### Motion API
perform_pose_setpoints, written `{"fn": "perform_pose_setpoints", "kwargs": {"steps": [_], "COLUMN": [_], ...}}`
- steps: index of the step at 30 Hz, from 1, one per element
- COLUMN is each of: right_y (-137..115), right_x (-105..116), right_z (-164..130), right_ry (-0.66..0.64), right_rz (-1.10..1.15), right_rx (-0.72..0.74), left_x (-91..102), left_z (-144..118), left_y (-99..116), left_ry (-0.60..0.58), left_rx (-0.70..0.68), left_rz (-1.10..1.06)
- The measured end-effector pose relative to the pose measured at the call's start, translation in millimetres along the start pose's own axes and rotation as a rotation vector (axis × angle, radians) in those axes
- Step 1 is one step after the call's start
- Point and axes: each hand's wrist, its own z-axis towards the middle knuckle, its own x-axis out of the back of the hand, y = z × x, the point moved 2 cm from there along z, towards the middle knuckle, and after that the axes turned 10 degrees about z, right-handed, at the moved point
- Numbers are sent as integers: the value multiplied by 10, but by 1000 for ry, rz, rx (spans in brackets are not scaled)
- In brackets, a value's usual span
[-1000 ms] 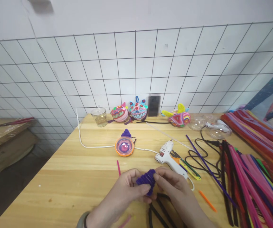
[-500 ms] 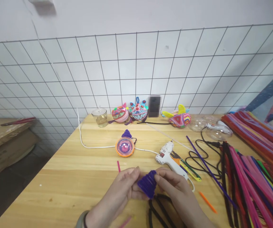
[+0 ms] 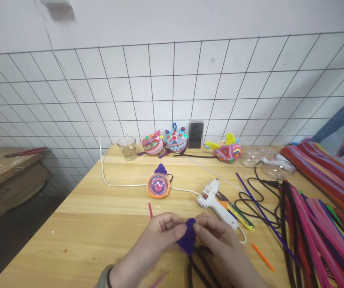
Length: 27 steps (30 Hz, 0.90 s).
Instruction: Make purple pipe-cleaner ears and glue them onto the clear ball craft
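The purple pipe-cleaner cone (image 3: pixel 187 239) sat low in the middle of your view, pinched from both sides just above the table. Your left hand (image 3: pixel 160 236) had its fingertips closed on the cone's left edge, and your right hand (image 3: pixel 216 236) gripped the right edge, thumb and fingers tight on it.

Lots of stuff crowded around. At 1 o'clock from the cone, just beside your right hand, lay the white glue gun (image 3: pixel 215 201), with scissors (image 3: pixel 236 214) near it and a black cord (image 3: pixel 254 196) looping past. At 12 o'clock sat an orange-rimmed dome (image 3: pixel 158 185) with a purple cone of its own, well apart. A white cable (image 3: pixel 114 182) ran off at 11. Black pipe cleaners (image 3: pixel 197 270) lay right under your hands at 6, a short pink stick (image 3: pixel 150 209) at 10, an orange piece (image 3: pixel 263 257) at 3. The huge heap of coloured pipe cleaners (image 3: pixel 324 208) filled the 3 o'clock side.

Far back at 12: a glass jar (image 3: pixel 128 147) and three finished colourful ornaments (image 3: pixel 174 142).

All on a pale wooden table (image 3: pixel 94 224), against a white wall with a black wire grid (image 3: pixel 160 92).
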Motion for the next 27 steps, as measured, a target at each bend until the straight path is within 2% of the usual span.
{"fn": "perform_pose_setpoints", "kwargs": {"steps": [8,14,22,27], "right_y": [94,80,58,52], "right_x": [25,7,-4,-8], "right_z": [-11,-13,-26,-15], "right_ry": [-74,-91,-108,-87], "right_rz": [-166,-251,-277,-231], "right_rx": [26,69,78,66], "left_x": [-17,-25,-27,-16], "left_z": [3,1,-3,-1], "left_y": [12,31,49,27], "left_ry": [22,57,93,51], "left_rx": [-69,-41,-17,-26], "left_rz": [69,84,84,67]}}
